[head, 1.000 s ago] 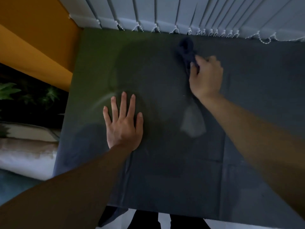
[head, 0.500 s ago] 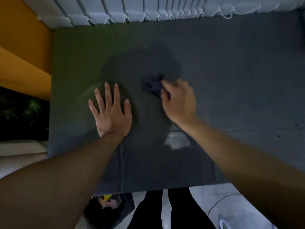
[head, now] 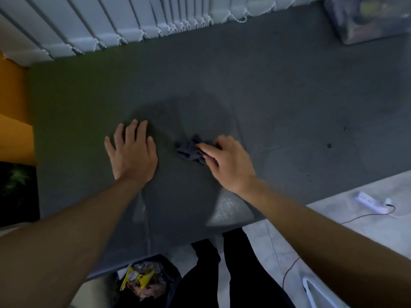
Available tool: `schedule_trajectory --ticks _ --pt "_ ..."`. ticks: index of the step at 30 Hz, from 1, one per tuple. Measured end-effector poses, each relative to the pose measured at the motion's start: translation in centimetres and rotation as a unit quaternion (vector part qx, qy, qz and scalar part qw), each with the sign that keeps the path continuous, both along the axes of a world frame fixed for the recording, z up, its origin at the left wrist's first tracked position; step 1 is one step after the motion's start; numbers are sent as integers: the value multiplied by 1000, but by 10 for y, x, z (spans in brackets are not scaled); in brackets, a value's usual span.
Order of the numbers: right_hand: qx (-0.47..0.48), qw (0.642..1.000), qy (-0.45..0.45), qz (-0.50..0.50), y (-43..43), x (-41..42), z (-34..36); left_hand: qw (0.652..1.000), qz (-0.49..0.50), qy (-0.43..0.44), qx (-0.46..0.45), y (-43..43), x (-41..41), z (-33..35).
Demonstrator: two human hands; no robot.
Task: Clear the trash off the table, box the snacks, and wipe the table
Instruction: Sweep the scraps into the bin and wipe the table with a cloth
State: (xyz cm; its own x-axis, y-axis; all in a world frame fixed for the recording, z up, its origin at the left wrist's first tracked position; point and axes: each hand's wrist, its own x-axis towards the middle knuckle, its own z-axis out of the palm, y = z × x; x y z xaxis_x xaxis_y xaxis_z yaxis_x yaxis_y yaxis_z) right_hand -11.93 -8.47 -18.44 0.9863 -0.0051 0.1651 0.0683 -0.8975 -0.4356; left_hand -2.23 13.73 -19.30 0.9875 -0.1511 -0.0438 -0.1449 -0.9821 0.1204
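Note:
A dark grey table (head: 278, 90) fills the middle of the head view. A crumpled dark blue cloth (head: 189, 148) lies on it near the centre. My right hand (head: 229, 163) pinches the cloth's right side and holds it against the tabletop. My left hand (head: 131, 152) rests flat on the table to the left of the cloth, fingers straight and spread. Below the table's near edge a black trash bag (head: 146, 278) holds colourful wrappers. A box with snacks (head: 367, 16) stands at the table's far right corner, blurred.
White vertical blinds (head: 111, 25) hang along the table's far edge. An orange wall (head: 13, 130) is at the left. A white power strip (head: 371, 202) with a cord lies on the pale floor at the right. A few small specks (head: 329, 146) dot the table's right part.
My right hand has dragged the cloth from the far edge by the blinds back to the table's centre. The view has shifted right, showing the floor, power strip and box. My left hand stays flat.

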Motion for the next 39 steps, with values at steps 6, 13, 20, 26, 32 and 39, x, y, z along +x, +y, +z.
schedule_trajectory --ticks 6,13,20,26,32,39 --pt "-29 969 -4 -243 -63 13 1 998 -9 40 -47 -52 18 6" --pt "-21 999 -23 21 -85 -5 -5 995 -66 54 -51 -116 49 4" --pt "-15 954 -11 -300 -130 50 -7 997 -41 56 23 -167 84 -6" --pt "-87 993 -47 -58 -153 78 -14 997 -36 53 42 -172 84 -5" --pt "-55 962 -3 -267 -163 165 -10 996 -34 55 54 -171 85 -6" --pt "-86 995 -48 -21 -162 224 -13 996 -32 54 57 -173 87 -7"
